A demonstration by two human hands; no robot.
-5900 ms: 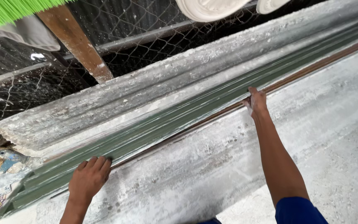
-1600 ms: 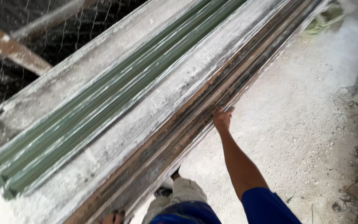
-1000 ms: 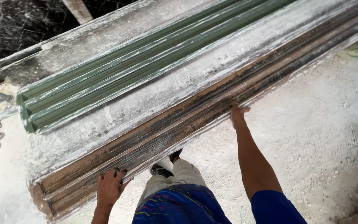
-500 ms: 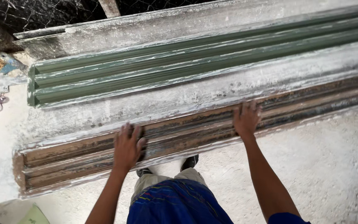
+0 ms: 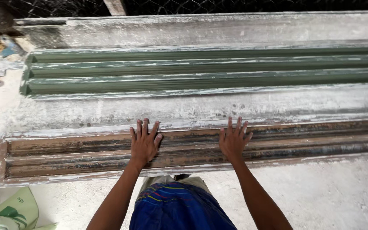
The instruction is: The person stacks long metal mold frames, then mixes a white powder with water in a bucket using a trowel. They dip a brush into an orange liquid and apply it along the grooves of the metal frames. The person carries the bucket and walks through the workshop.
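Both hands now lie flat, fingers spread, gripping nothing: left hand [image 5: 144, 143] has slid up beside right hand [image 5: 233, 141] on the brown moulded rail [image 5: 86, 153] (plaster-dusted), square-on before the green profile [image 5: 192, 72].

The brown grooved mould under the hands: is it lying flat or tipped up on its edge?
Lying flat. The brown mould shows its grooved top face to the camera, and the left hand and right hand press palm-down on it.
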